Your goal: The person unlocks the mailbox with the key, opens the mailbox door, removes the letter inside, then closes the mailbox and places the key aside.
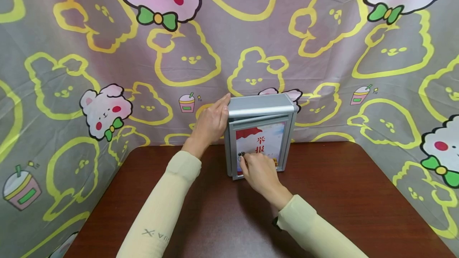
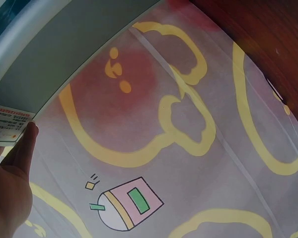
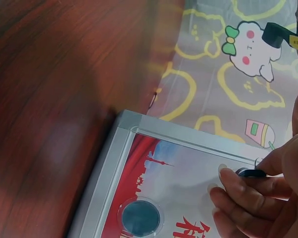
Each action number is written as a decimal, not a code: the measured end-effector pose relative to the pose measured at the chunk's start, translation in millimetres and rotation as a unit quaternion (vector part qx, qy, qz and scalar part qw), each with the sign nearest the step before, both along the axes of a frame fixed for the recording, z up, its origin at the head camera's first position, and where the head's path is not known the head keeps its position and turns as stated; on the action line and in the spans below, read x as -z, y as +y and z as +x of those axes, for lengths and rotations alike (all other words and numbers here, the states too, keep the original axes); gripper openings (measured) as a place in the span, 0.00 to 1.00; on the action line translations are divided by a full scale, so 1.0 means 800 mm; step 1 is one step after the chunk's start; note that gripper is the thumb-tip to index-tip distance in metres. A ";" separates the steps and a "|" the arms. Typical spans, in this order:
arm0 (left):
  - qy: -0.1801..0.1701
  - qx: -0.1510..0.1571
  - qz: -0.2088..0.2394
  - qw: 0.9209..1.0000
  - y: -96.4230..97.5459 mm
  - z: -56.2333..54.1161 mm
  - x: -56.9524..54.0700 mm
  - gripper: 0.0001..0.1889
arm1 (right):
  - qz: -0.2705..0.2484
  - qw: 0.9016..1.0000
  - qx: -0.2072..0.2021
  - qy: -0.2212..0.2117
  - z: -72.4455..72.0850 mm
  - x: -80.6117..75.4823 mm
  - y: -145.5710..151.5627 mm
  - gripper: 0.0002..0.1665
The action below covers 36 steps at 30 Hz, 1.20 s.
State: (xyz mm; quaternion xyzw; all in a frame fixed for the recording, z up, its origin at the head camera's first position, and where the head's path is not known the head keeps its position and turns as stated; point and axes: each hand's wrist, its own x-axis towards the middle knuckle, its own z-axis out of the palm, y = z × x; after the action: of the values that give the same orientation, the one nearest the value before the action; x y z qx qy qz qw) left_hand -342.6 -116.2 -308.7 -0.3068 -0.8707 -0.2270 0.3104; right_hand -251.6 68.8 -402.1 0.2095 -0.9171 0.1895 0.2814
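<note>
A silver-grey metal box [image 1: 261, 100] stands upright on the table, its front door [image 1: 259, 128] slightly ajar. Red characters and a red and blue print cover the door's panel. My left hand [image 1: 211, 122] lies along the box's upper left side with fingers extended. In the left wrist view, its fingertips reach the edge of the grey side panel [image 2: 89, 64], beside a printed label [image 2: 12, 121]. At the door's left side, my right hand [image 1: 261, 170] pinches a dark-headed key [image 3: 252, 173] between thumb and forefinger. A thin ring shows at the key; its tip is hidden.
A brown wooden table [image 1: 222, 218] carries the box. Behind and on both sides hangs a grey curtain [image 1: 315, 90] with yellow cartoon outlines. A round dark disc [image 3: 140, 218] sits on the door panel in the right wrist view.
</note>
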 end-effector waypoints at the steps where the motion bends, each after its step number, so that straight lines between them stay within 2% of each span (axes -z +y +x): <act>1: -0.002 0.000 0.001 1.000 0.000 0.000 0.000 0.30 | -0.001 1.000 -0.002 -0.004 0.001 0.000 0.000 0.27; 11: 0.000 0.000 0.002 1.000 0.000 -0.002 0.001 0.30 | -0.003 1.000 -0.004 -0.013 0.008 -0.001 0.005 0.27; 22: -0.005 0.002 0.014 1.000 0.000 -0.001 0.001 0.30 | -0.018 0.999 -0.017 -0.023 0.016 -0.001 0.014 0.22; 36: -0.004 0.004 0.017 1.000 0.000 -0.003 0.002 0.29 | -0.021 0.999 -0.029 -0.040 0.023 -0.001 0.024 0.24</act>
State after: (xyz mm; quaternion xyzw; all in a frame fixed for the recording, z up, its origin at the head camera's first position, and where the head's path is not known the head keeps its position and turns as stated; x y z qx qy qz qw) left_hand -344.9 -115.8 -310.2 -0.3035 -0.8668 -0.2444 0.3111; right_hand -232.9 87.8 -401.1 0.2225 -0.9170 0.2249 0.2431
